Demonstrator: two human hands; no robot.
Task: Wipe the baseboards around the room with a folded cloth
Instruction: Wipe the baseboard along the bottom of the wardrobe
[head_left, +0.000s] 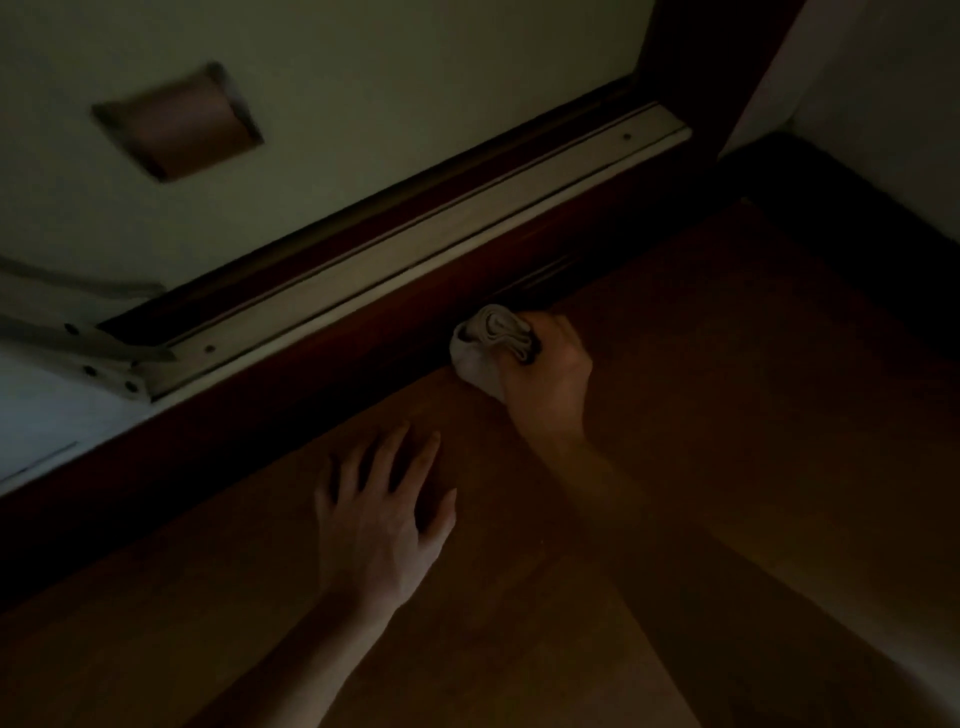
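The room is dim. A dark wooden baseboard (291, 379) runs diagonally from lower left to upper right along the wooden floor. My right hand (550, 369) grips a folded pale cloth (483, 348) and holds it against the baseboard where it meets the floor. My left hand (384, 514) lies flat on the floor with fingers spread, a little in front of the baseboard and to the left of the cloth.
Above the baseboard runs a pale metal sliding-door track (415, 234) with screws. Behind it is a light door panel with a recessed handle (176, 124). A dark door frame post (701, 78) stands at the upper right. The wooden floor (727, 415) spreads right.
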